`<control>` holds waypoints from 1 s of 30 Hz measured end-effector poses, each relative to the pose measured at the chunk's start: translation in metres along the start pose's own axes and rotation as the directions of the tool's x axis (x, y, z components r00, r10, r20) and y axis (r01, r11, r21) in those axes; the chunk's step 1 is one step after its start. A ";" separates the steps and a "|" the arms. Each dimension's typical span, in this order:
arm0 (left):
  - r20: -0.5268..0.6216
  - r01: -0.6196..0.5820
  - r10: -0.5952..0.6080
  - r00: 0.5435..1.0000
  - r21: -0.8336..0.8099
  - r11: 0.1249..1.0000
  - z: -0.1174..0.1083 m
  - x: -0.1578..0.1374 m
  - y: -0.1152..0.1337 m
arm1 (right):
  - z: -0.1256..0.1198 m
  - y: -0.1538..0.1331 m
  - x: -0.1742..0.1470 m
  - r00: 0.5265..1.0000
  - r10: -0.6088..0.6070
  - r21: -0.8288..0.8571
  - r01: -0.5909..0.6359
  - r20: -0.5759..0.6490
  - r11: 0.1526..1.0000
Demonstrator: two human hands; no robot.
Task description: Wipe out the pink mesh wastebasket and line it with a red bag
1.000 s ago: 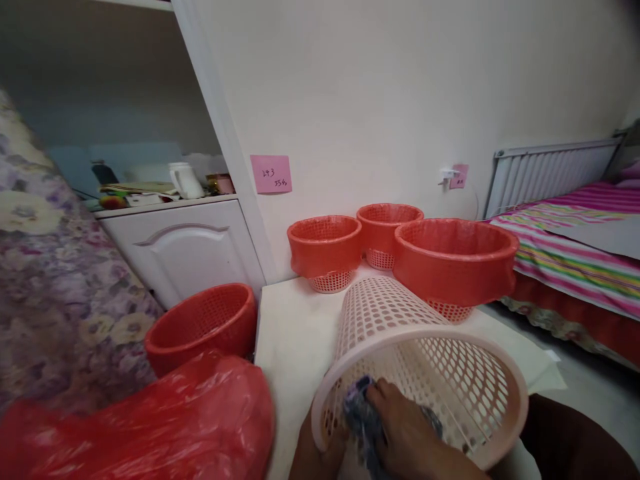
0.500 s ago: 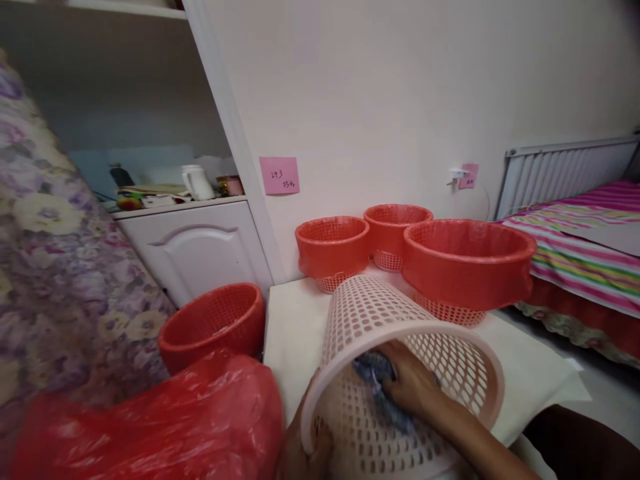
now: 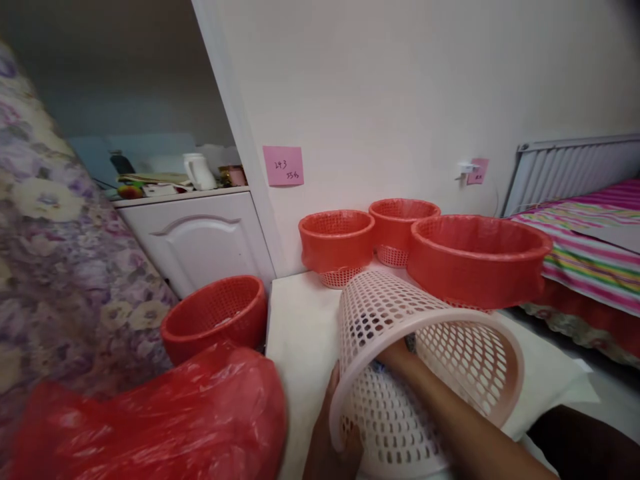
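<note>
A pale pink plastic basket (image 3: 410, 417) with holes in its wall lies tilted on the white-covered table, mouth facing me. My left hand (image 3: 333, 433) is closed on the left side of its rim, thumb inside and fingers outside. Deep inside the basket is my right hand (image 3: 399, 357), its fingers mostly hidden by the rim and wall. Bits of a dark blue cloth (image 3: 379, 366) show beside that hand, which is closed on it.
Behind the basket stand red-lined baskets: one on the left (image 3: 336, 240), one in the middle (image 3: 400, 220) and a large one (image 3: 475, 267) on the right. Left of the table (image 3: 295, 327) are another red-lined basket (image 3: 215, 317) and something covered in red plastic (image 3: 200, 420).
My right hand has gone deeper into the pink basket with the cloth, now mostly hidden. My left hand keeps its hold on the rim. The view has shifted slightly.
</note>
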State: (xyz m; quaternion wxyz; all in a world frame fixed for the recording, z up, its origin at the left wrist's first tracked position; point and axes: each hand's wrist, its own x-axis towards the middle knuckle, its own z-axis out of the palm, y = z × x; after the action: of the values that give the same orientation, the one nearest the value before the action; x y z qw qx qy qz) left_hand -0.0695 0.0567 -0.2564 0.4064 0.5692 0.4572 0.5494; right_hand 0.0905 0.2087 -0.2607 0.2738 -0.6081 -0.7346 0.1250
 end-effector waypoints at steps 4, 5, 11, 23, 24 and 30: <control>0.011 -0.029 0.030 0.999 -0.055 0.998 0.003 0.001 0.000 | -0.011 0.000 -0.029 0.990 -0.041 -0.037 0.047 0.138 0.998; 0.013 -0.025 0.026 1.000 -0.061 0.998 0.004 0.000 -0.001 | -0.015 -0.002 -0.043 0.984 -0.058 -0.041 0.065 0.166 0.997; -0.038 0.093 -0.094 0.995 -0.025 0.995 0.000 -0.006 -0.019 | -0.038 -0.008 -0.135 0.926 -0.183 0.031 0.183 0.331 0.983; -0.075 -0.115 0.151 0.986 0.357 0.927 -0.024 -0.001 0.012 | -0.073 -0.011 -0.095 0.969 -0.235 0.344 0.197 0.072 0.918; -0.079 -0.119 0.156 0.984 0.354 0.928 -0.021 -0.002 0.012 | -0.070 -0.012 -0.078 0.985 -0.171 0.279 0.163 0.005 0.946; -0.002 -0.122 0.126 0.992 0.226 0.966 0.000 -0.005 0.005 | -0.033 -0.008 -0.008 0.997 -0.005 0.200 0.020 -0.078 0.980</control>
State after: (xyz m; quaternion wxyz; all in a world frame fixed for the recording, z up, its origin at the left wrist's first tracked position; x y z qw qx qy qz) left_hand -0.0693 0.0501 -0.2527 0.3003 0.6346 0.4834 0.5229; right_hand 0.1027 0.1939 -0.2316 0.3625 -0.5772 -0.7109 0.1733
